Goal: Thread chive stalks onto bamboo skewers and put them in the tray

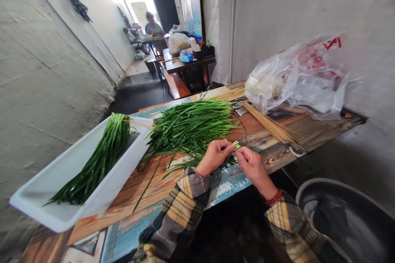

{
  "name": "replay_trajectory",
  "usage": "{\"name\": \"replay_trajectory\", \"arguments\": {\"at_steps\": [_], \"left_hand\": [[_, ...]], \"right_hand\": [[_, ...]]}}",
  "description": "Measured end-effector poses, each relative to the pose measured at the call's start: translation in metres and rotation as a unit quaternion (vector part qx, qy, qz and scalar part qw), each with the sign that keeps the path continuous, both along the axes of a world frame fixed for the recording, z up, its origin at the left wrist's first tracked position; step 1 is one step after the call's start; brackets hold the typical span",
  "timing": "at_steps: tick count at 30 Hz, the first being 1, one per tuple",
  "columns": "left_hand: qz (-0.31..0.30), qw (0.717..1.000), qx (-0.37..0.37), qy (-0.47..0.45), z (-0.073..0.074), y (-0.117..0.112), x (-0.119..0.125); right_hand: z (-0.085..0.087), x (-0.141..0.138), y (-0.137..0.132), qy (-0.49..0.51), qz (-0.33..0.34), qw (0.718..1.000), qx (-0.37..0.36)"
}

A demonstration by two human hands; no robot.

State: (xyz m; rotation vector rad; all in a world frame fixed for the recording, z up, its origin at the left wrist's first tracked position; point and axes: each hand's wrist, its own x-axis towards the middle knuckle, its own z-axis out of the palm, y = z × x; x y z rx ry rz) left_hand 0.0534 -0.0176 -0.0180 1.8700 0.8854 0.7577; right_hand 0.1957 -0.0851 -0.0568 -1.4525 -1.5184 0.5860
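Note:
My left hand (214, 156) and my right hand (251, 165) meet over the near edge of the wooden table (148, 191), both pinched on the pale cut ends of a small bunch of chives (236, 145). Its leaves trail left into the big loose pile of green chives (191, 125) spread across the table. A white plastic tray (43, 191) at the left holds a tidy bundle of chives (98, 160). A heap of bamboo skewers (273, 127) lies just beyond my right hand.
A crumpled plastic bag (296, 78) lies at the table's far right against the wall. A dark metal basin (345, 218) stands on the floor at lower right. Down the corridor are more tables (188, 63) with bags and a seated person (152, 24).

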Motion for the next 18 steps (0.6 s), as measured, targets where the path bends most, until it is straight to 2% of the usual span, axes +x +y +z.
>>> {"name": "replay_trajectory", "arguments": {"at_steps": [6,10,14,18], "left_hand": [[-0.007,1.0,0.008,0.007,-0.0007,-0.0037,0.0026],[0.0,1.0,0.017,0.015,-0.0018,-0.0028,0.0018],[0.001,0.998,0.054,0.043,-0.0035,-0.0033,0.0018],[-0.02,0.99,0.11,0.089,-0.0046,-0.0077,0.0028]], "right_hand": [[-0.0018,0.0009,-0.0001,0.025,0.006,1.0,-0.007],[-0.0026,0.0005,0.0003,0.079,0.011,0.996,-0.038],[-0.0014,-0.0002,0.0013,0.146,-0.01,0.988,-0.052],[-0.0027,0.0005,0.0024,0.156,-0.006,0.986,-0.05]]}}
